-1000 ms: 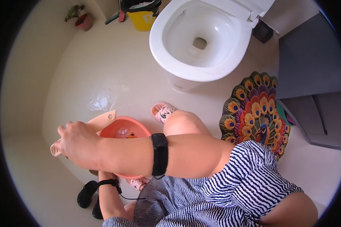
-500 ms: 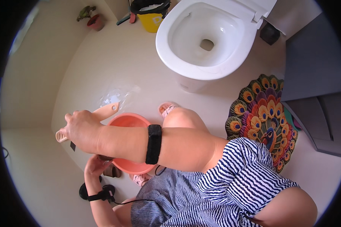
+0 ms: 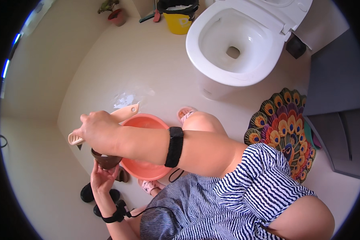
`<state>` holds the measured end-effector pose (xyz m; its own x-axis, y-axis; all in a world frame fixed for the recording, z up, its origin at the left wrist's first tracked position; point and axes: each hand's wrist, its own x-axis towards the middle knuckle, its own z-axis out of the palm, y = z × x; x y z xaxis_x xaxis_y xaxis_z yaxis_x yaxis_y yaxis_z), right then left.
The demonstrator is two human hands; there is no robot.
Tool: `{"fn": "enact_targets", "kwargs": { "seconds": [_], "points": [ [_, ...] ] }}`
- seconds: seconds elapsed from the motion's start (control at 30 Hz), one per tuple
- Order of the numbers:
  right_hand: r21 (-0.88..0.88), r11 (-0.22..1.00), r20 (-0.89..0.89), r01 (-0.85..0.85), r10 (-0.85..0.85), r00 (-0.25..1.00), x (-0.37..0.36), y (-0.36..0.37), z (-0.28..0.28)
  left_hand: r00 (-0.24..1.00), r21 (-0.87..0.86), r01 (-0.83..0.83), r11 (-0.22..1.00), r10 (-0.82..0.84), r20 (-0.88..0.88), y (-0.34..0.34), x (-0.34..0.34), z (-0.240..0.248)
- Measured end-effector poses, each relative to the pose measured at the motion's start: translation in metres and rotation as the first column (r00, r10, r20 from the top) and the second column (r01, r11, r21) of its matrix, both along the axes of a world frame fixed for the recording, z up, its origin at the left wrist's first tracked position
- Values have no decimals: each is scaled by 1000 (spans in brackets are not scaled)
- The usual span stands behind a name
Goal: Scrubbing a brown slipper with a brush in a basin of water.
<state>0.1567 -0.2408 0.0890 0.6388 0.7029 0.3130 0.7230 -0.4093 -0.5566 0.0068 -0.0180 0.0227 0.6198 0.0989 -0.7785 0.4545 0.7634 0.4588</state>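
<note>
My right hand [image 3: 98,127] is closed on a scrub brush [image 3: 126,113] with a long pale peach handle. One end of it sticks out past my fist, toward the wet patch on the floor. Just below, my left hand [image 3: 103,178] grips a dark brown rounded thing [image 3: 108,161] from underneath. It looks like a bowl or the toe of a shoe, and my right forearm hides part of it. Beside both hands stands a pink plastic basin [image 3: 150,175] on the floor, partly covered by the same forearm.
A white toilet [image 3: 216,76] with its lid up stands ahead. Behind it are a yellow bin [image 3: 178,25] with a black liner and a potted plant [image 3: 117,17]. A peacock-patterned mat [image 3: 274,128] and a grey cabinet [image 3: 334,88] are at right. Black footwear [image 3: 88,193] lies at lower left.
Both hands appear a little farther right as the whole view has shifted. The left hand has turned more upright, and more of the brown thing shows above its fingers.
</note>
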Motion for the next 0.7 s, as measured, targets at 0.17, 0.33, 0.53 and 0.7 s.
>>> {"fn": "enact_targets", "kwargs": {
  "seconds": [0.17,0.33,0.53,0.7],
  "points": [
    [27,999,3,-22,22,1000,-6,3,-5,996,-56,-27,998,31,80,-15,1,16],
    [69,992,98,-103,96,991,-16,16,-13,988,-270,-85,959,116,101,-28,5,33],
    [235,963,154,-132,97,983,-21,5,-8,974,-154,-76,985,106,199,-43,13,36],
    [34,990,76,134,-137,988,-2,-15,-1,970,-81,-39,996,57,238,-66,23,27]
  ]
}}
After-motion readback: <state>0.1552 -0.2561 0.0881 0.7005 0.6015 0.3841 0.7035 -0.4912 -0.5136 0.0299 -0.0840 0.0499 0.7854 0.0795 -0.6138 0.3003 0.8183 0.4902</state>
